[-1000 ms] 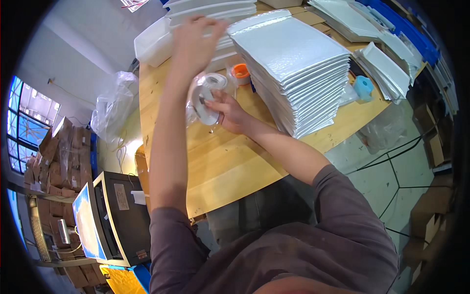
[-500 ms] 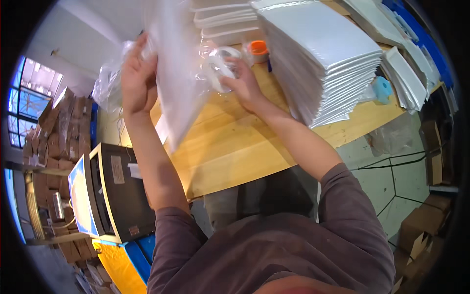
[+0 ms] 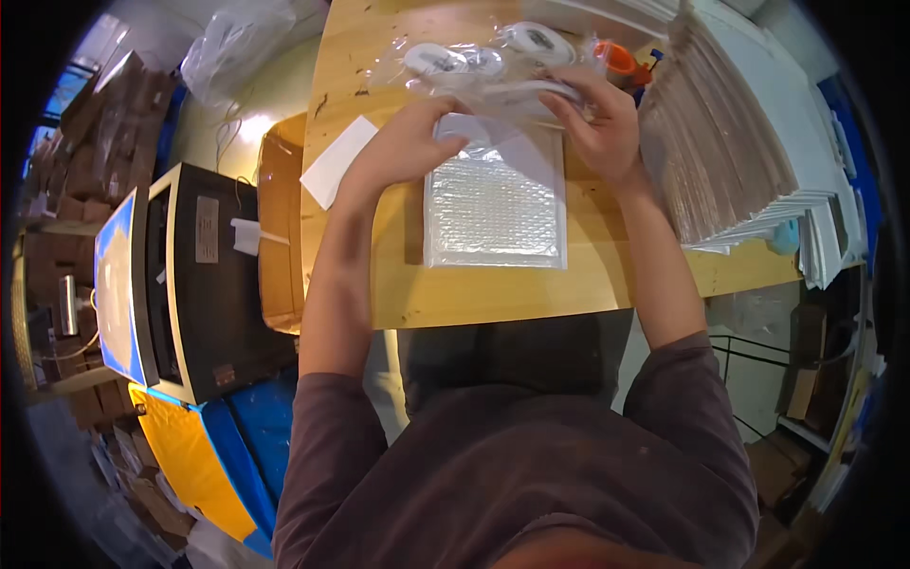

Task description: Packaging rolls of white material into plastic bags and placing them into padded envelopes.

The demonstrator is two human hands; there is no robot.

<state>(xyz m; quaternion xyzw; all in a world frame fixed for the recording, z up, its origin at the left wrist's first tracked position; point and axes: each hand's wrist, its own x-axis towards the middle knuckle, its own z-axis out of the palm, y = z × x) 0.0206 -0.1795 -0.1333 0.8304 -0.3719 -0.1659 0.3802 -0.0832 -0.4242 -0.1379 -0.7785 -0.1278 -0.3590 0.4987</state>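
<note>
A silvery white bubble mailer (image 3: 498, 213) lies flat on the wooden table in front of me, its mouth toward the far side. My left hand (image 3: 408, 142) is at its far left corner, thumb and fingers around the edge of the mouth. Just above the mouth, my right hand (image 3: 602, 119) pinches a white rounded item in a clear plastic bag (image 3: 536, 90); the fingers hide part of it. Beyond the hands lie more bagged white oval items (image 3: 436, 59), one of them (image 3: 538, 43) farther back.
A tall stack of white mailers (image 3: 720, 142) stands at the right, near an orange tape roll (image 3: 614, 59). Left of my forearm are a white paper slip (image 3: 339, 161), an open cardboard box (image 3: 282, 228) and a dark cabinet-like machine (image 3: 213, 266). The table's front edge (image 3: 502, 322) is near my body.
The white mailer my left hand held up now lies on the table. My right hand has moved rightward with a bagged white item, and the view has shifted.
</note>
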